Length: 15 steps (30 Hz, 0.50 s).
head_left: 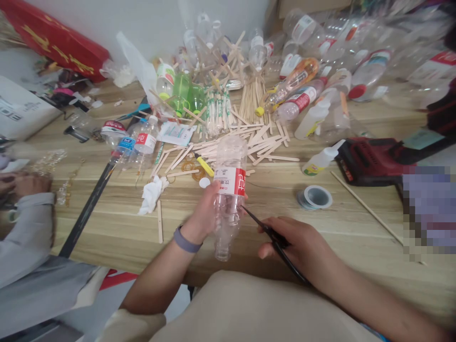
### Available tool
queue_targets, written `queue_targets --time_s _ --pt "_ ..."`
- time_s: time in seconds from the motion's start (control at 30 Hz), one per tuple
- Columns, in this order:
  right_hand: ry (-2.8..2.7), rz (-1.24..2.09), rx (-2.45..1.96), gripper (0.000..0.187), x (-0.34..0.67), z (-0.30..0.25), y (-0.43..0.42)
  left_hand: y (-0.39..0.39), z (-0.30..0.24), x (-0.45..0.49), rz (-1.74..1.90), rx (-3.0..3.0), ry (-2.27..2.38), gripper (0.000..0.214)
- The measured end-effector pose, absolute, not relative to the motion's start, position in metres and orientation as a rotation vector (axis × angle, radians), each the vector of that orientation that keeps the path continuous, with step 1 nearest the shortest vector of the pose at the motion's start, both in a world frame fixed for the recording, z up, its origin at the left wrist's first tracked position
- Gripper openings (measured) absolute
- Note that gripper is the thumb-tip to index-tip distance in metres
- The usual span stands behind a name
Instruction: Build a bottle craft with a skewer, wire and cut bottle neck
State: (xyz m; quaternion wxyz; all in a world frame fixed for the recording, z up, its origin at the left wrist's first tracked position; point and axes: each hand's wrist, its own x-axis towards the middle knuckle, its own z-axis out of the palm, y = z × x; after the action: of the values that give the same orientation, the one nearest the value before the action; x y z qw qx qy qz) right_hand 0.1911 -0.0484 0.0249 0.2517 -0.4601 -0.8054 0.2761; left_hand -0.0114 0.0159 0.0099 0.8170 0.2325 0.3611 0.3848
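My left hand [206,209] is wrapped round a clear plastic bottle [230,194] with a red label, held over the near edge of the wooden table [270,209] with its neck toward me. My right hand [297,244] is closed on a pair of black scissors [265,230]. The scissors' tip touches the bottle's side just below the label. A grey band sits on my left wrist.
Several wooden sticks [228,147], rubber bands, a yellow cap, a crumpled tissue [151,194] and a tape roll [315,197] lie beyond the bottle. Empty bottles [302,90] pile at the back. A red tool [370,159] lies right. Another person's sleeve [24,228] is at left.
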Motion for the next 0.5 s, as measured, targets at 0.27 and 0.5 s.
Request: queue_targets --time_s 0.27,0.5 --pt "-2.112 0.703 -1.326 0.034 0.198 0.031 -0.046 0.012 0.015 -0.012 0.887 0.625 0.766 0.064" --pt "-2.013 0.683 -1.492 0.044 0.224 0.049 -0.042 0.007 0.01 -0.01 1.238 1.081 0.72 0.061"
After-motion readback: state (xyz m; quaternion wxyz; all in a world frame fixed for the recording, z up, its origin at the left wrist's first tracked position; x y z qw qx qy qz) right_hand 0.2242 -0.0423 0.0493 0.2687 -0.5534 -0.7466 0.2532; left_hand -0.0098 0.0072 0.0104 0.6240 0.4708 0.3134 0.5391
